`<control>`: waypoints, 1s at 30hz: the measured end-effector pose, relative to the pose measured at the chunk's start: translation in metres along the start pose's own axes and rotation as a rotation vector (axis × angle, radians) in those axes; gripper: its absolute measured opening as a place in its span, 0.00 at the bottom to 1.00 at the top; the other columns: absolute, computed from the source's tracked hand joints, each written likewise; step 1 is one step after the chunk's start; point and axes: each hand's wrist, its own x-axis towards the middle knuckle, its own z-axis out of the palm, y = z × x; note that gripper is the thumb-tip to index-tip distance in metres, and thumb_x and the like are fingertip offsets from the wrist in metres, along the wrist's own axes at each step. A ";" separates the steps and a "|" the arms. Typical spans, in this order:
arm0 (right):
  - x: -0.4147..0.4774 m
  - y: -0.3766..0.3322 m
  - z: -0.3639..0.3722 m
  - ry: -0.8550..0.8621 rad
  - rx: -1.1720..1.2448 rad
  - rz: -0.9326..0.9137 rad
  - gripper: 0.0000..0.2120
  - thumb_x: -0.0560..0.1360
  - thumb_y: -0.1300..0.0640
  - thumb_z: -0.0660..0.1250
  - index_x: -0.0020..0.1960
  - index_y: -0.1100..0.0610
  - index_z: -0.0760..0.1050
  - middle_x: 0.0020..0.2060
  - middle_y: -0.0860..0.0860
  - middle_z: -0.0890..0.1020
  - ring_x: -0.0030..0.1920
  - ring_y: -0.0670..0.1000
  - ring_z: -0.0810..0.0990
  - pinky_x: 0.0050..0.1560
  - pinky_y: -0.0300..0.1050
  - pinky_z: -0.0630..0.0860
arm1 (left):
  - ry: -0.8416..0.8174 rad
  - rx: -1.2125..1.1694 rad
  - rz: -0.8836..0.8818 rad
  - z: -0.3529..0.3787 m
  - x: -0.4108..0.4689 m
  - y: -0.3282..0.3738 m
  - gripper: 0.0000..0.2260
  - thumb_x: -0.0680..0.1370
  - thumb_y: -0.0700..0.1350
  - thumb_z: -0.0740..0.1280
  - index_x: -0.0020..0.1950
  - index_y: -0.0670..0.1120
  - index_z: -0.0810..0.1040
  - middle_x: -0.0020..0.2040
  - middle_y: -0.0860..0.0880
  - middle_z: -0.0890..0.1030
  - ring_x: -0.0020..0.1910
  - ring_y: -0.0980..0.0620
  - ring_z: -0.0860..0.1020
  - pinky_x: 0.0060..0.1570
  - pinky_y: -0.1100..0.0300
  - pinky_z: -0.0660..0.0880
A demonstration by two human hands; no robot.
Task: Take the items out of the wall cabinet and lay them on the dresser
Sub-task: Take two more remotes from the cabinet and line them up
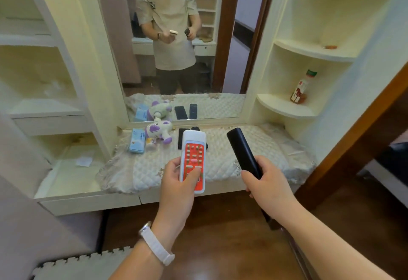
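My left hand (180, 182) grips a white remote with a red button panel (193, 151), held above the front of the dresser's quilted cover (276, 153). My right hand (262, 180) grips a long black remote (241, 149), tilted up and to the left over the cover. On the dresser lie a light blue box (137, 140), a purple and white toy (157, 130) and two black remotes (181, 136), partly hidden behind the white remote. A sauce bottle (300, 89) stands on the lower right corner shelf.
A mirror (176, 47) behind the dresser reflects a person and the items. Open cream shelves (44, 107) stand at the left. A small brown thing (330, 47) lies on the upper right shelf. A brown door frame (353, 136) is at the right, a foam mat (88, 262) below.
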 end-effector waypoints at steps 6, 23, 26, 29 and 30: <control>0.050 0.035 -0.012 0.024 0.043 0.056 0.04 0.76 0.56 0.66 0.49 0.50 0.73 0.40 0.62 0.79 0.34 0.59 0.77 0.35 0.55 0.78 | -0.050 0.025 -0.052 0.036 0.047 -0.014 0.11 0.77 0.46 0.70 0.56 0.56 0.73 0.52 0.51 0.82 0.48 0.50 0.84 0.49 0.52 0.81; 0.289 0.169 -0.063 -0.188 0.187 0.222 0.03 0.76 0.57 0.65 0.48 0.50 0.72 0.41 0.61 0.79 0.33 0.52 0.75 0.30 0.45 0.73 | 0.116 0.275 -0.192 0.185 0.227 -0.066 0.11 0.76 0.42 0.70 0.56 0.48 0.73 0.50 0.47 0.84 0.46 0.48 0.84 0.48 0.50 0.81; 0.319 0.190 -0.064 -0.249 0.163 0.237 0.02 0.76 0.56 0.65 0.48 0.51 0.72 0.39 0.57 0.78 0.33 0.51 0.75 0.29 0.43 0.71 | 0.159 0.278 -0.221 0.203 0.248 -0.079 0.10 0.77 0.40 0.69 0.56 0.46 0.73 0.49 0.46 0.84 0.46 0.48 0.84 0.45 0.52 0.80; 0.340 0.207 -0.056 -0.300 0.143 0.265 0.03 0.76 0.55 0.66 0.49 0.51 0.72 0.41 0.55 0.79 0.34 0.52 0.77 0.29 0.42 0.72 | 0.189 0.284 -0.284 0.210 0.265 -0.093 0.09 0.77 0.39 0.69 0.55 0.46 0.73 0.49 0.44 0.83 0.46 0.45 0.83 0.44 0.51 0.80; 0.346 0.212 -0.051 -0.317 0.136 0.282 0.03 0.76 0.55 0.66 0.49 0.50 0.72 0.41 0.55 0.80 0.35 0.52 0.78 0.30 0.42 0.73 | 0.204 0.286 -0.303 0.211 0.271 -0.098 0.09 0.76 0.39 0.69 0.54 0.46 0.73 0.49 0.44 0.83 0.46 0.45 0.83 0.43 0.52 0.79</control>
